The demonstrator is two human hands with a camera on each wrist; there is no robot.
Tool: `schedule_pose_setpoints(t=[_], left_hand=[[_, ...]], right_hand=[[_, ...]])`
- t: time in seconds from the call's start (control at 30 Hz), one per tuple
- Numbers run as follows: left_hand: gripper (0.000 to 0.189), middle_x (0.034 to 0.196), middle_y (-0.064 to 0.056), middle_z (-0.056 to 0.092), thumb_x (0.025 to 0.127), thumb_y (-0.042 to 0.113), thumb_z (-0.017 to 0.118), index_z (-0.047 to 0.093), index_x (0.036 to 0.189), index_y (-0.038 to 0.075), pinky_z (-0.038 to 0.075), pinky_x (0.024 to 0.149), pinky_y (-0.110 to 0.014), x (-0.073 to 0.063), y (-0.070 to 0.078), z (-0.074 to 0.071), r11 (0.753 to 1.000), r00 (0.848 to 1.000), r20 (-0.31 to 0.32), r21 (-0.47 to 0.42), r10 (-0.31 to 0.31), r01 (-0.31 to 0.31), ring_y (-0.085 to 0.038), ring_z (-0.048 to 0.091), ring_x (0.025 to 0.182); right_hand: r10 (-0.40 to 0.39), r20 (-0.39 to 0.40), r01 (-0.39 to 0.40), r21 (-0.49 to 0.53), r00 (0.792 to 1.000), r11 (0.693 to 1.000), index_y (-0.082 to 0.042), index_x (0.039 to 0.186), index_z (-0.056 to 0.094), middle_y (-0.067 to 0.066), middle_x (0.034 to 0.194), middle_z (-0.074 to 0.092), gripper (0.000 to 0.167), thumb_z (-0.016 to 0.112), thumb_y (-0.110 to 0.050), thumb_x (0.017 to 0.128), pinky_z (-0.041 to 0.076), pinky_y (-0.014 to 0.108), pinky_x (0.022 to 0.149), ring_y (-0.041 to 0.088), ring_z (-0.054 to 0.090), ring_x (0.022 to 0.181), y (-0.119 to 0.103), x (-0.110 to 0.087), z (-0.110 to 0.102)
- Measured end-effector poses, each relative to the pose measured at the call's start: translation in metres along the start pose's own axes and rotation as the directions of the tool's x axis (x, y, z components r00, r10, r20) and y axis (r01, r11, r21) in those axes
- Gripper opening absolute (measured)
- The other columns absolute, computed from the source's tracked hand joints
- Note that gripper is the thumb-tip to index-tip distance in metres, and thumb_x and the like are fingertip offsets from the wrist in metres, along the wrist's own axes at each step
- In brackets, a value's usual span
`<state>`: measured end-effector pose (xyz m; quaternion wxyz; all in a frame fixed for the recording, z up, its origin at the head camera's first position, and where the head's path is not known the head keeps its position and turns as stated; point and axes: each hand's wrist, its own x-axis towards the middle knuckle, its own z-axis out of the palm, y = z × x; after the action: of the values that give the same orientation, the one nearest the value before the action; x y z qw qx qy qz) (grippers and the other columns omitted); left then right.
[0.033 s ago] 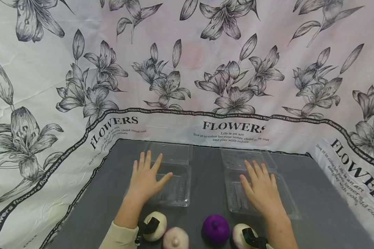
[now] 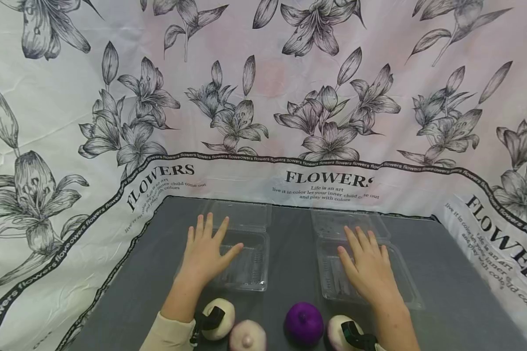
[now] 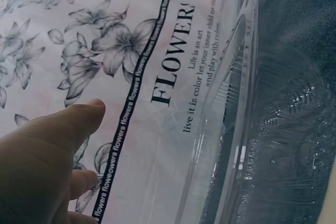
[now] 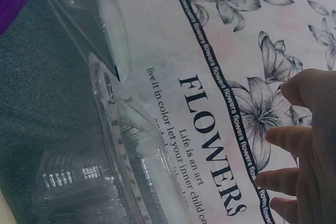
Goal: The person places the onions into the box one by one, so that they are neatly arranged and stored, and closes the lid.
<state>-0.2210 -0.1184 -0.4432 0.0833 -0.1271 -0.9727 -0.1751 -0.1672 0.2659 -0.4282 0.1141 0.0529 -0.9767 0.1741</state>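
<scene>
My left hand (image 2: 205, 253) is held out with its fingers spread over a clear plastic container (image 2: 258, 263), whose lid is folded back. Over a second clear plastic container (image 2: 329, 278) on the right, my right hand (image 2: 370, 267) stretches out in the same way. Neither hand holds anything. Near my left wrist lie a cream-white ball-like object (image 2: 221, 331) and a pale pinkish one with a small knob (image 2: 248, 336). A purple round object (image 2: 304, 323) with a nub sits beside another pale one (image 2: 337, 336) near my right wrist. Wrist-worn black devices partly hide two of them.
Both containers stand on a dark grey tabletop (image 2: 292, 263). Their raised lids, such as the left lid (image 2: 250, 214), lie toward the back edge. A white flower-printed cloth (image 2: 263, 122) rises behind the table and along both sides.
</scene>
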Motion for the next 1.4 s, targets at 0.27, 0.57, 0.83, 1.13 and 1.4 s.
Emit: schedule_pose_setpoints(t=[0.27, 0.57, 0.83, 1.13, 1.4], left_hand=[[0.086, 0.166, -0.028, 0.011, 0.098, 0.063, 0.057, 0.03, 0.163, 0.014, 0.004, 0.119, -0.065, 0.001, 0.004, 0.006, 0.999, 0.999, -0.009, -0.006, 0.032, -0.032, -0.048, 0.001, 0.153], [0.082, 0.164, -0.03, 0.017, 0.098, 0.055, 0.062, 0.035, 0.16, 0.009, 0.008, 0.117, -0.068, 0.0, 0.005, 0.009, 0.998, 0.998, -0.033, -0.025, 0.053, -0.054, -0.052, 0.008, 0.151], [0.075, 0.161, -0.031, 0.025, 0.098, 0.044, 0.068, 0.041, 0.157, 0.005, 0.017, 0.115, -0.069, -0.007, 0.0, -0.006, 0.993, 0.997, -0.01, -0.082, 0.083, -0.083, -0.053, 0.019, 0.148], [0.061, 0.152, -0.026, 0.045, 0.098, 0.034, 0.07, 0.052, 0.149, 0.005, 0.036, 0.108, -0.067, -0.023, 0.0, -0.021, 0.972, 0.986, -0.022, -0.161, 0.168, -0.169, -0.049, 0.044, 0.137], [0.052, 0.139, -0.019, 0.06, 0.099, 0.028, 0.069, 0.057, 0.144, 0.004, 0.042, 0.105, -0.062, -0.019, -0.006, -0.047, 0.954, 0.967, -0.041, -0.156, 0.252, -0.256, -0.043, 0.056, 0.127]], right_hand=[[0.012, 0.009, -0.012, 0.003, 1.0, 1.0, -0.007, 0.161, 0.031, 0.03, 0.161, 0.027, 0.067, 0.037, -0.05, 0.11, 0.009, 0.077, 0.111, 0.055, 0.014, 0.148, 0.005, -0.001, 0.004], [0.01, -0.002, -0.011, -0.017, 1.0, 1.0, -0.006, 0.16, 0.033, 0.031, 0.158, 0.033, 0.065, 0.041, -0.047, 0.11, 0.012, 0.078, 0.11, 0.056, 0.021, 0.146, 0.004, -0.003, -0.004], [-0.026, -0.005, 0.026, -0.007, 1.0, 1.0, -0.004, 0.155, 0.042, 0.028, 0.148, 0.048, 0.064, 0.065, -0.032, 0.101, 0.022, 0.078, 0.107, 0.051, 0.041, 0.138, 0.005, -0.012, -0.01], [-0.053, 0.026, 0.052, 0.023, 0.998, 0.998, -0.002, 0.146, 0.054, 0.023, 0.141, 0.057, 0.053, 0.066, -0.028, 0.101, 0.038, 0.066, 0.106, 0.046, 0.053, 0.13, -0.002, -0.026, -0.028], [-0.096, 0.058, 0.094, 0.043, 0.994, 0.995, -0.01, 0.146, 0.057, 0.012, 0.142, 0.059, 0.049, 0.065, -0.033, 0.103, 0.042, 0.057, 0.106, 0.036, 0.054, 0.132, -0.009, -0.035, -0.036]])
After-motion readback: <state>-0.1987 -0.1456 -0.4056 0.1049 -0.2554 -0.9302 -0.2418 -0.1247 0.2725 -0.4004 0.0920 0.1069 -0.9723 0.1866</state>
